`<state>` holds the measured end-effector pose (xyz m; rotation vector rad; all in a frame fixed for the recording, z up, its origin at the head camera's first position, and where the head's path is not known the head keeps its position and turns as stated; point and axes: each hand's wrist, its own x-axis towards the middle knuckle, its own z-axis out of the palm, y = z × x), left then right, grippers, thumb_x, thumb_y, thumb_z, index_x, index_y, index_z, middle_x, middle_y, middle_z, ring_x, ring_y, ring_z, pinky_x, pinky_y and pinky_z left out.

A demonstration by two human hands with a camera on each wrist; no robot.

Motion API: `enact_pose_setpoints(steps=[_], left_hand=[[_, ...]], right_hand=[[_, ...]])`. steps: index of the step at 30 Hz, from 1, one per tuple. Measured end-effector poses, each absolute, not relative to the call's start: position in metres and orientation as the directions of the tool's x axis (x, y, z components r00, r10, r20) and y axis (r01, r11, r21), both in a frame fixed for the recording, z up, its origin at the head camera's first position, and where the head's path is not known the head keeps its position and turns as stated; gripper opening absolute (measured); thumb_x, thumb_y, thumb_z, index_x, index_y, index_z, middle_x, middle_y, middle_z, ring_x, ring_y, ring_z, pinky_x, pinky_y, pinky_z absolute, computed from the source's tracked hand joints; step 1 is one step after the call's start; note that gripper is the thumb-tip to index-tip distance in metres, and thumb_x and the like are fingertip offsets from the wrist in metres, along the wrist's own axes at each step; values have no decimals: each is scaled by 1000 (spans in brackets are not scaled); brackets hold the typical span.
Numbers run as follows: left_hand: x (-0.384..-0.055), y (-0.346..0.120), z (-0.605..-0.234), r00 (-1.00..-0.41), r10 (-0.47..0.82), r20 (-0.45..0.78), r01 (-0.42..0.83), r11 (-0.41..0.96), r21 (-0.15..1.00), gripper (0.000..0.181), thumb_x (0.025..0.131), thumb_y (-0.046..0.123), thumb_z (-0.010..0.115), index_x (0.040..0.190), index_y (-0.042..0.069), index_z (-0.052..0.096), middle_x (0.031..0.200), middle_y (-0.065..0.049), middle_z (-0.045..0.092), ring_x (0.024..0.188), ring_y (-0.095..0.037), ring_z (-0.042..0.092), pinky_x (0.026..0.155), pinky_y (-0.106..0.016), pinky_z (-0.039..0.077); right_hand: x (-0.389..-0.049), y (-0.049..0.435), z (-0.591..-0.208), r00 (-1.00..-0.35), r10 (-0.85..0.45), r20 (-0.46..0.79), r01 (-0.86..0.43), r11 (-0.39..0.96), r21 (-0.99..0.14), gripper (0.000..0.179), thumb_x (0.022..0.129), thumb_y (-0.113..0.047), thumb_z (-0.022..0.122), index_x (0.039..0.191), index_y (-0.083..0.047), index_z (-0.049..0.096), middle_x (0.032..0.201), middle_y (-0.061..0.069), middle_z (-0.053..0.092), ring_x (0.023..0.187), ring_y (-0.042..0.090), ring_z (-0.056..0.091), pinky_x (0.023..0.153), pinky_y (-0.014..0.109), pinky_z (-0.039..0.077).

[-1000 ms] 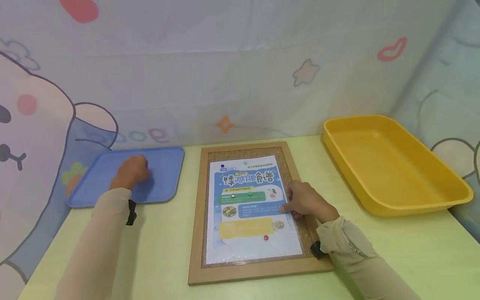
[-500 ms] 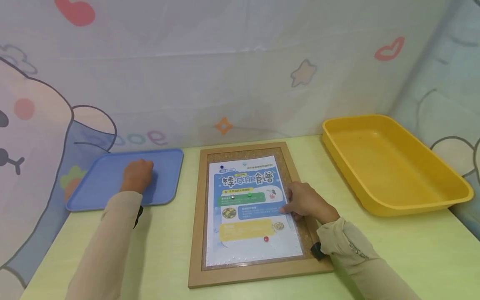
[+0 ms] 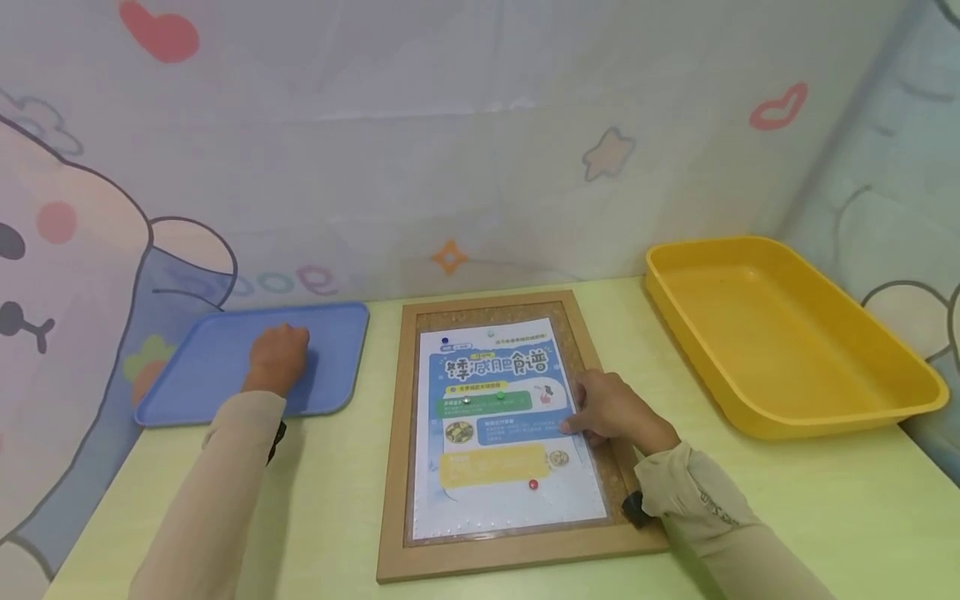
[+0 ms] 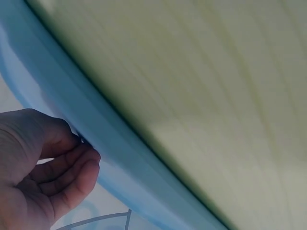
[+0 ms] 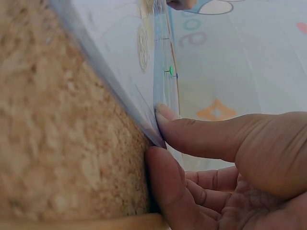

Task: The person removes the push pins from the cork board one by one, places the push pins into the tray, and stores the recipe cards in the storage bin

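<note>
A printed sheet [image 3: 510, 504] with blue, green and yellow blocks lies on a wood-framed cork board [image 3: 480, 567]. Several small round-headed push pins, among them a red pin [image 3: 533, 484], dot the sheet. My right hand [image 3: 615, 408] pinches the sheet's right edge, thumb on top and a finger below; in the right wrist view this edge is lifted off the cork [image 5: 72, 143]. My left hand [image 3: 277, 358] is over the blue tray [image 3: 225, 367], its thumb and fingertips drawn together. A tiny dark spot shows between them, and I cannot tell whether it is a held thing.
A deep yellow tray [image 3: 795, 350] stands on the right of the pale green table [image 3: 330, 517]. Behind everything hangs a cartoon-printed cloth [image 3: 375, 167], close to the far edges of the trays and board.
My left hand has shifted slightly right over the blue tray, mostly in the first half second. The right hand keeps its hold on the sheet's edge.
</note>
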<state>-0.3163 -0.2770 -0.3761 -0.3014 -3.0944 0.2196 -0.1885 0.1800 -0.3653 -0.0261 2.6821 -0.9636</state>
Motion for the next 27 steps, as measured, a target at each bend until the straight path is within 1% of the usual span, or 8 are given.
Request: enact_pose_setpoints(steps=[4, 12, 14, 18, 20, 23, 24, 27], left_hand=[[-315, -276, -377, -986, 163, 30, 159, 982, -104, 17, 90, -7, 52, 98, -13, 66, 92, -35, 67, 83, -49, 67, 67, -53, 57], [-315, -274, -372, -995, 74, 66, 77, 996, 51, 23, 88, -3, 48, 100, -16, 63, 95, -40, 64, 87, -55, 65, 70, -58, 54], [-316, -272, -369, -996, 61, 66, 67, 994, 81, 26, 88, -1, 48, 102, -15, 63, 98, -39, 64, 88, -55, 65, 70, -59, 54], [-316, -265, -362, -996, 46, 71, 58, 984, 171, 36, 87, 5, 50, 116, -10, 65, 113, -36, 65, 97, -54, 64, 76, -59, 53], [-315, -259, -358, -992, 75, 98, 94, 972, 213, 40, 87, 7, 51, 121, -7, 65, 118, -32, 65, 99, -51, 64, 77, -56, 53], [-312, -244, -352, -973, 157, 167, 198, 945, 262, 39, 86, 7, 54, 121, -5, 67, 116, -28, 69, 85, -42, 65, 68, -50, 52], [-310, -237, -351, -962, 195, 192, 242, 933, 265, 38, 86, 7, 55, 121, -4, 68, 116, -26, 69, 85, -40, 66, 68, -49, 52], [-299, -211, -347, -919, 300, 255, 366, 890, 270, 35, 87, 4, 58, 119, -2, 69, 119, -24, 69, 96, -41, 66, 78, -51, 54]], right_hand=[[-188, 180, -365, -958, -109, -266, 87, 773, -629, 30, 79, -7, 82, 92, 1, 56, 76, 11, 62, 56, 18, 58, 50, 23, 50], [-190, 181, -364, -960, -108, -258, 85, 765, -638, 31, 79, -6, 82, 91, 1, 55, 76, 12, 61, 56, 18, 58, 51, 23, 50], [-190, 180, -365, -961, -107, -253, 85, 761, -643, 31, 79, -6, 83, 90, 1, 54, 76, 12, 61, 55, 17, 58, 50, 23, 50], [-188, 179, -366, -962, -109, -250, 85, 752, -653, 31, 78, -5, 83, 88, 0, 54, 74, 12, 60, 53, 16, 57, 50, 24, 51], [-188, 179, -367, -962, -105, -253, 90, 751, -654, 31, 78, -5, 83, 88, 0, 54, 74, 11, 60, 53, 16, 57, 50, 24, 51], [-187, 178, -367, -962, -98, -255, 94, 757, -646, 31, 78, -5, 83, 89, 0, 55, 74, 11, 61, 53, 17, 57, 49, 23, 50], [-187, 178, -367, -962, -96, -255, 94, 760, -643, 31, 78, -5, 83, 89, 0, 55, 74, 11, 61, 53, 17, 57, 49, 23, 50], [-187, 178, -366, -963, -88, -254, 99, 763, -638, 31, 78, -6, 83, 90, 0, 56, 74, 11, 61, 53, 17, 57, 49, 22, 49]])
